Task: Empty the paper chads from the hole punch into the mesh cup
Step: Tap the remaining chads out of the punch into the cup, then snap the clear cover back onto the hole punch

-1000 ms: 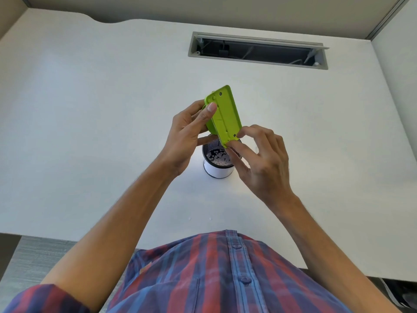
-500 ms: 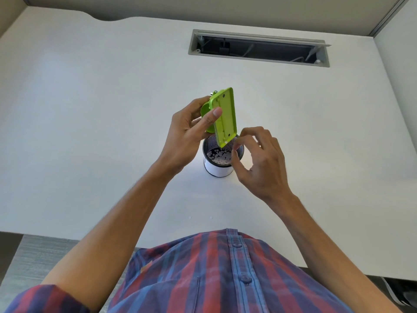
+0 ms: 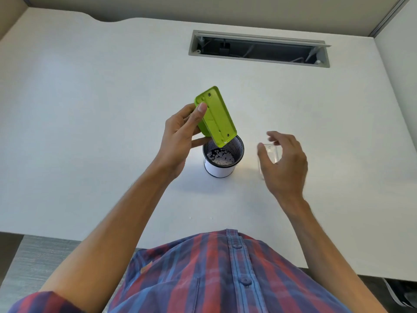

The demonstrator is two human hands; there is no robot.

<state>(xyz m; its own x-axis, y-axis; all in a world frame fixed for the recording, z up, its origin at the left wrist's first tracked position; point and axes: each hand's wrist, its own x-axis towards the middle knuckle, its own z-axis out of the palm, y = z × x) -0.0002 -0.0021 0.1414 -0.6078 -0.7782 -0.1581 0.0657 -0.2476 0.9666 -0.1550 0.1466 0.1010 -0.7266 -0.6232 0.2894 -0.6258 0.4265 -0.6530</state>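
Observation:
A lime-green hole punch [image 3: 216, 116] is tilted, underside facing me, with its lower end over the rim of the mesh cup [image 3: 223, 159]. My left hand [image 3: 180, 141] grips the punch from the left side. The cup is black mesh with a white band, and white paper chads [image 3: 220, 157] lie in its bottom. My right hand [image 3: 283, 163] hovers to the right of the cup, fingers spread and blurred, above a clear plastic cover [image 3: 268, 154] lying on the desk. Nothing is gripped in that hand.
The white desk [image 3: 101, 109] has a grey cable slot [image 3: 259, 49] at the back. Two tiny chads [image 3: 200, 218] lie near the front edge. A partition wall rises along the right side.
My right hand left the punch's lower end and swung right, away from the cup. The clear cover now lies on the desk. The punch has tilted further over the cup.

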